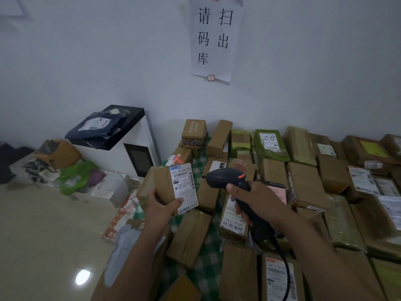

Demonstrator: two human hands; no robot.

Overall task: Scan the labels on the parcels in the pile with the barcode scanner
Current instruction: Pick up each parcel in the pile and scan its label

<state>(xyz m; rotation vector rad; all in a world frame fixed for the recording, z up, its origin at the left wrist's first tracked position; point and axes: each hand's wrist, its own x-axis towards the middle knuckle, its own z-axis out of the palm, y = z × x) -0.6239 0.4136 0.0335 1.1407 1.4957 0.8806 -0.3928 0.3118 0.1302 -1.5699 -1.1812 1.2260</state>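
In the head view we see the left hand (161, 205) gripping a small brown box (159, 187) from below. The thumb lies across the bottom of its white label (184, 187), and the other fingers are hidden behind the box. The box is lifted clear of the pile (303, 181), which spreads from 12 to 5 o'clock on a green checked cloth (208, 246).

At 3 o'clock of the box, near it but apart, the right hand (249, 198) is wrapped round the handle of the black scanner (227, 179). The scanner's nose points toward 9 o'clock, at the label. Its cable (286, 272) trails off to 5 o'clock.

We judge that this is the scan of the held box. To do it well, we would:
- turn the label square to the scanner's nose;
- aim at the barcodes near the label's top and along its 3 o'clock edge;
- keep the thumb low, off the bars;
- hold both hands steady while pressing the trigger;
- keep some gap so that the beam spans a whole code.

Other labels in the pile sit close behind, so a stray read is possible.
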